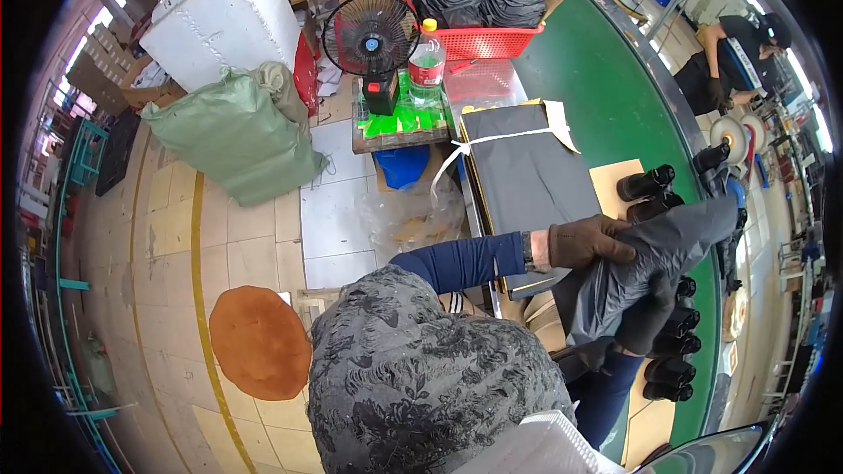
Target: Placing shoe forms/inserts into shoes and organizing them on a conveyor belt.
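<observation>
A dark grey plastic bag (672, 241) is stretched out slantwise between my hands above the green table. My left hand (593, 242), in a brown glove, has its fingers closed on the bag's upper edge. Lower down, my right hand (645, 320), in a dark glove, grips the bag's near side; part of it is covered by the plastic. Whether anything is inside the bag, I cannot tell. Black shoes (674, 344) stand in a row beside my right hand, and more black shoes (647, 183) lie beyond the bag.
A stack of black sheets (527, 167) tied with a white strip lies left of my hands. Farther off are a fan (371, 39), a bottle (427, 70) and a red basket (483, 42) of black bags. A co-worker (729, 66) stands across the green table (606, 96).
</observation>
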The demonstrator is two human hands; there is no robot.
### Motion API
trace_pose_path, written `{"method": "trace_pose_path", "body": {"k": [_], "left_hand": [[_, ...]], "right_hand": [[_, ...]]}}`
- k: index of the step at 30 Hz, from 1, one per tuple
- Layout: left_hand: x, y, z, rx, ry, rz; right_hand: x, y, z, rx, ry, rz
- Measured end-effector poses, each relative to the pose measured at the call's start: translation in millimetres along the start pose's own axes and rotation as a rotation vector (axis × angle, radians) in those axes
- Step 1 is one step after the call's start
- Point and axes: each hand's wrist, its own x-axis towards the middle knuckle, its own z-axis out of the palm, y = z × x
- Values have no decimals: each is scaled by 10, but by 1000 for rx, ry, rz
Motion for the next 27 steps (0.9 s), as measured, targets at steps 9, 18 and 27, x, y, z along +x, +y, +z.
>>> {"method": "trace_pose_path", "body": {"k": [9,18,27], "left_hand": [[98,168,603,1779,-134,944],[277,205,1006,1305,-152,988],[353,-190,931,460,80,394]], "right_hand": [[-447,-249,82,-235,-7,-25],[-723,-552,53,-626,-3,-161],[-829,-843,559,-995,209,-778]]}}
